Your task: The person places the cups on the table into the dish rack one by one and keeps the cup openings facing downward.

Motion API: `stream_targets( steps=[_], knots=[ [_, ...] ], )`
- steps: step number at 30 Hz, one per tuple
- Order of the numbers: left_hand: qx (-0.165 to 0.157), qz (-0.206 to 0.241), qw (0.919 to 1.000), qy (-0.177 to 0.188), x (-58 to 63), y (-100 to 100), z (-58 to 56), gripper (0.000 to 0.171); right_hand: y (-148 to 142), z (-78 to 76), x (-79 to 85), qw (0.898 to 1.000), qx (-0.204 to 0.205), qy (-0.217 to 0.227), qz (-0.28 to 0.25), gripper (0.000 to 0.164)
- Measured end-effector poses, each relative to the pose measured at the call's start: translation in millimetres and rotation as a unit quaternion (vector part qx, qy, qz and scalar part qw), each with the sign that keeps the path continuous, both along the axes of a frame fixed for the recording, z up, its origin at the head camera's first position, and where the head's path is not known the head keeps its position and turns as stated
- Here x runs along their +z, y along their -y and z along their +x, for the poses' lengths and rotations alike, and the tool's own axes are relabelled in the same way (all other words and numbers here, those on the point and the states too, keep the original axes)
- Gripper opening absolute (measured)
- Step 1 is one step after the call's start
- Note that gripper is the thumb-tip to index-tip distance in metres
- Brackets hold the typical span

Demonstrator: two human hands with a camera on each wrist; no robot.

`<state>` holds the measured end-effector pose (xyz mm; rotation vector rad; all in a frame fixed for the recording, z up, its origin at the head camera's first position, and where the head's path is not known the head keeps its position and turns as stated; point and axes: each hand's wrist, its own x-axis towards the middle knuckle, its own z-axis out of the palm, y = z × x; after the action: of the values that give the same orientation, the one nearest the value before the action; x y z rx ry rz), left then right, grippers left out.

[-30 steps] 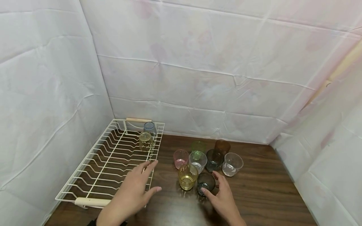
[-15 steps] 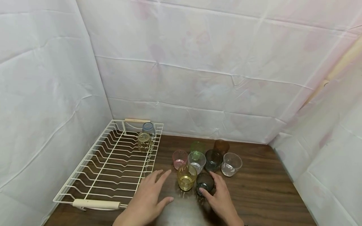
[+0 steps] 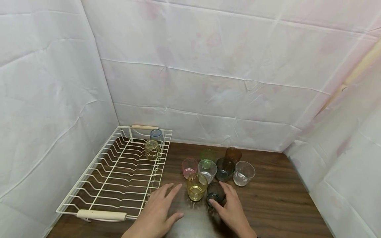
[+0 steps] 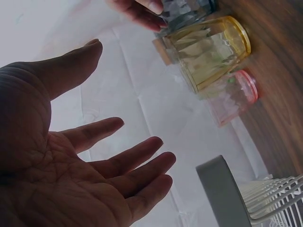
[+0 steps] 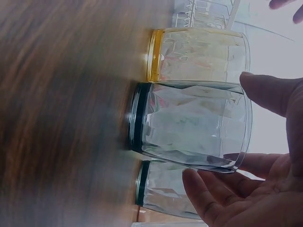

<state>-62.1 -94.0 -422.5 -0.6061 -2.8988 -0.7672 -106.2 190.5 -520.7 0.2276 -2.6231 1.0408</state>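
Observation:
My right hand [image 3: 233, 211] holds a dark grey drinking glass [image 3: 215, 195] near its rim, thumb on one side and fingers on the other. In the right wrist view this faceted glass [image 5: 194, 125] stands upright on its thick base. Just left of it, a yellow glass [image 3: 195, 190] stands upright on the table. My left hand [image 3: 156, 210] hovers left of the yellow glass with fingers spread, holding nothing; the left wrist view shows its bare palm [image 4: 61, 189]. Behind are a pink glass [image 3: 189, 168], two clear glasses and a second dark glass [image 3: 224, 170].
A white wire dish rack [image 3: 111, 172] with wooden handles occupies the left. Upside down at its far right corner sit a blue glass [image 3: 156, 135] and a yellowish glass [image 3: 152, 150]. A green glass [image 3: 207, 155] and a brown glass [image 3: 233, 154] stand furthest back, before a white cloth wall [image 3: 193, 89].
My left hand has moved right, from over the rack's edge to beside the yellow glass. The right hand has stayed at the dark grey glass, which has tilted slightly at most.

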Motion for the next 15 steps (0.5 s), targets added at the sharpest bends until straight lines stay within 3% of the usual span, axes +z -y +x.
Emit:
stream_targets(
  steps=[9, 15],
  knots=[
    [-0.004, -0.002, 1.0000, -0.004, -2.8, 0.0, 0.7, 0.085, 0.0, -1.0, -2.8, 1.000, -0.007, 0.023, 0.006, 0.079],
    [0.007, 0.004, 0.9996, -0.027, -3.6, 0.9, 1.9, 0.085, 0.7, -2.1, -4.7, 0.999, -0.012, 0.033, 0.010, 0.082]
  ],
)
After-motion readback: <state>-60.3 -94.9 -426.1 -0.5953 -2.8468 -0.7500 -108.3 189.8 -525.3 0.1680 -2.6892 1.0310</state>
